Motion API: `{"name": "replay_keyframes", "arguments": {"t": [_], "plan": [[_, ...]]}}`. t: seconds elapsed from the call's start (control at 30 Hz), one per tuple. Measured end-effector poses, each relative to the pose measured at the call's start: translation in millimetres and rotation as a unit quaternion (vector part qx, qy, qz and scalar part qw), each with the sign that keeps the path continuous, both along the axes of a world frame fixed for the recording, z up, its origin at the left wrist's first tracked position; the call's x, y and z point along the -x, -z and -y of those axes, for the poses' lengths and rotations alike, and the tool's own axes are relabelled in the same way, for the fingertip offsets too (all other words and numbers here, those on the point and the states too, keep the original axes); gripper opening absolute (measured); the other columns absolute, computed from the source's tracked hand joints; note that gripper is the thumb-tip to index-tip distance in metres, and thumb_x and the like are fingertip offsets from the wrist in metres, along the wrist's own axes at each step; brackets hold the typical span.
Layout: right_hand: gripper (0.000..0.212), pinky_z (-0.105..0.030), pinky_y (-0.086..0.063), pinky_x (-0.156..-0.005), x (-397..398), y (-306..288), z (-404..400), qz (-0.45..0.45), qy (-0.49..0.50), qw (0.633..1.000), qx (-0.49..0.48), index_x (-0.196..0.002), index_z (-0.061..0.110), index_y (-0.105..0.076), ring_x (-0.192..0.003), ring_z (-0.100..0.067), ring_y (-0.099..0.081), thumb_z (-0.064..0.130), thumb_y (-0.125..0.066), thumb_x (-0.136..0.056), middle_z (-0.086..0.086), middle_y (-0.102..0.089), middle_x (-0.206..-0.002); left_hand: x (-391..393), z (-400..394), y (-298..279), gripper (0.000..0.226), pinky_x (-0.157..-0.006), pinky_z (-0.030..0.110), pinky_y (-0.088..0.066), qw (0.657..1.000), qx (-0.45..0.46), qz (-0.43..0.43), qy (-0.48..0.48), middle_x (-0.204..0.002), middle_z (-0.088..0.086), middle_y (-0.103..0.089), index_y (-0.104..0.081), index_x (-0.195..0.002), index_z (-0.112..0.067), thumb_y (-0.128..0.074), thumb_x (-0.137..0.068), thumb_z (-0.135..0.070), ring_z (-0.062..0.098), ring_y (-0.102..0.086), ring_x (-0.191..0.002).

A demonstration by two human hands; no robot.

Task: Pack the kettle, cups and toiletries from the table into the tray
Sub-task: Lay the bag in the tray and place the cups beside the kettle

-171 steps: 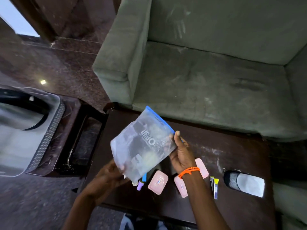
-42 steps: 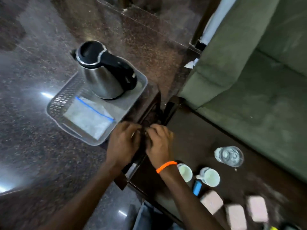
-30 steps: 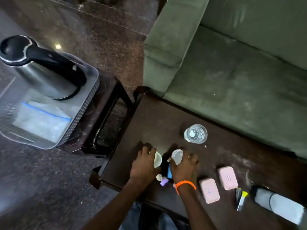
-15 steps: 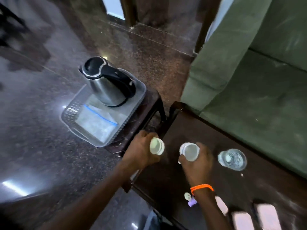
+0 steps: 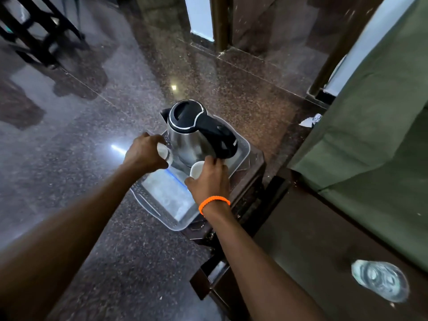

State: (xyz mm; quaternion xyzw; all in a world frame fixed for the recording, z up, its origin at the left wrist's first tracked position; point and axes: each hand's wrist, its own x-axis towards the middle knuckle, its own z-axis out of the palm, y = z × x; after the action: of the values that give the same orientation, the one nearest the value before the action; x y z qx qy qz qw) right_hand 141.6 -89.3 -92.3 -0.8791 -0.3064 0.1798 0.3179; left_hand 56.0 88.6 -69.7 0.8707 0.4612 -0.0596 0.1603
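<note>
A clear plastic tray point(image 5: 243, 149) rests on a small dark side table. A steel kettle point(image 5: 188, 137) with a black lid and handle stands in its far half. A zip bag point(image 5: 166, 193) with a blue seal lies flat in the near half. My left hand point(image 5: 144, 152) grips a small white cup point(image 5: 163, 151) over the tray's left edge, beside the kettle. My right hand point(image 5: 209, 179), with an orange band at the wrist, grips a second white cup point(image 5: 196, 169) just in front of the kettle, above the bag.
A dark wooden table point(image 5: 312, 246) lies at the right with a clear glass point(image 5: 379, 282) on it. A green sofa point(image 5: 375, 126) rises behind it. Polished stone floor point(image 5: 81, 126) spreads left. A crumpled paper point(image 5: 311, 120) lies by the sofa.
Both hands picked the two cups up off the dark table and carried them left over the tray, next to the kettle. Earlier the zip bag was laid in the tray.
</note>
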Motion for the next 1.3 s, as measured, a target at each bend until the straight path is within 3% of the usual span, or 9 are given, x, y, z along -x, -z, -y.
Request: {"name": "replay_keyframes", "arguments": {"t": [0.13,0.37,0.5,0.63,0.8,0.9,1.03,1.17,1.3], "plan": [[0.062,-0.043,-0.049,-0.091,-1,32,-5,0.059,-0.027,0.996,0.054,-0.119,0.01,-0.055,-0.109,-0.035,-0.059,0.037,-0.081,-0.069,-0.015,-0.063,-0.116,-9,-3,37,0.062,-0.074,0.038,-0.051,1.0,0.001,0.014,0.014,-0.112,0.015,-0.06,-0.067,-0.119,-0.026,-0.087,-0.06,-0.029,0.039,-0.063,-0.105],[0.064,-0.046,-0.038,-0.094,-1,38,15,0.103,-0.064,0.992,0.025,-0.126,0.014,-0.055,-0.114,-0.032,-0.057,0.048,-0.075,-0.075,-0.01,-0.062,-0.121,-7,5,50,0.084,-0.096,0.05,-0.051,0.999,0.004,0.031,0.016,-0.131,0.028,-0.055,-0.056,-0.135,-0.013,-0.089,-0.058,-0.013,0.047,-0.053,-0.12],[0.063,-0.046,-0.037,-0.102,0,31,65,0.108,-0.032,0.993,-0.046,-0.135,0.013,-0.052,-0.126,-0.03,-0.049,0.048,-0.066,-0.085,-0.009,-0.053,-0.135,-1,71,41,0.07,-0.104,0.05,-0.042,0.969,-0.12,0.209,-0.057,-0.136,0.025,-0.051,-0.05,-0.137,-0.01,-0.076,-0.073,-0.023,0.042,-0.048,-0.126],[0.055,-0.045,-0.039,-0.102,0,38,156,0.107,0.041,0.993,0.01,-0.134,0.015,-0.054,-0.124,-0.029,-0.052,0.043,-0.062,-0.087,-0.009,-0.055,-0.138,-8,196,40,0.076,-0.112,0.046,-0.033,0.939,-0.077,0.314,-0.114,-0.142,0.023,-0.048,-0.045,-0.144,-0.012,-0.071,-0.073,-0.022,0.038,-0.043,-0.133],[0.051,-0.044,-0.047,-0.09,-3,59,323,0.1,0.154,0.973,0.139,-0.123,0.011,-0.065,-0.108,-0.036,-0.064,0.027,-0.07,-0.075,-0.014,-0.066,-0.127,-21,375,69,0.071,-0.103,0.049,-0.042,0.963,0.11,0.215,0.118,-0.137,0.013,-0.056,-0.055,-0.139,-0.015,-0.068,-0.069,-0.02,0.037,-0.051,-0.125],[0.057,-0.047,-0.051,-0.086,0,64,426,0.075,0.209,0.946,0.237,-0.12,0.013,-0.067,-0.106,-0.038,-0.066,0.017,-0.068,-0.063,-0.014,-0.067,-0.123,-25,463,87,0.072,-0.091,0.043,-0.047,0.919,0.191,0.127,0.321,-0.134,0.004,-0.061,-0.059,-0.135,-0.023,-0.073,-0.065,-0.032,0.031,-0.059,-0.121],[0.085,-0.051,-0.045,-0.101,5,68,543,0.028,0.149,0.92,0.362,-0.143,0.023,-0.053,-0.134,-0.036,-0.051,0.005,-0.078,-0.063,-0.008,-0.051,-0.15,-30,539,113,0.088,-0.111,0.046,-0.037,0.828,0.172,0.002,0.533,-0.155,0.001,-0.043,-0.037,-0.152,-0.025,-0.066,-0.07,-0.039,0.026,-0.04,-0.142],[0.104,-0.045,-0.031,-0.117,0,81,605,-0.047,-0.005,0.926,0.375,-0.159,0.039,-0.017,-0.156,-0.028,-0.012,0.0,-0.063,-0.074,0.004,-0.009,-0.17,-44,570,130,0.069,-0.116,0.044,-0.029,0.793,0.083,-0.04,0.602,-0.154,0.008,-0.045,-0.038,-0.152,-0.018,-0.058,-0.086,-0.028,0.031,-0.041,-0.141],[0.096,-0.036,-0.026,-0.122,-8,87,618,-0.057,-0.068,0.939,0.332,-0.158,0.034,-0.023,-0.151,-0.028,-0.024,-0.002,-0.061,-0.078,0.003,-0.017,-0.168,-58,574,132,0.073,-0.104,0.043,-0.031,0.763,0.052,-0.091,0.637,-0.141,0.007,-0.047,-0.038,-0.144,-0.019,-0.069,-0.078,-0.032,0.031,-0.043,-0.129]]}}
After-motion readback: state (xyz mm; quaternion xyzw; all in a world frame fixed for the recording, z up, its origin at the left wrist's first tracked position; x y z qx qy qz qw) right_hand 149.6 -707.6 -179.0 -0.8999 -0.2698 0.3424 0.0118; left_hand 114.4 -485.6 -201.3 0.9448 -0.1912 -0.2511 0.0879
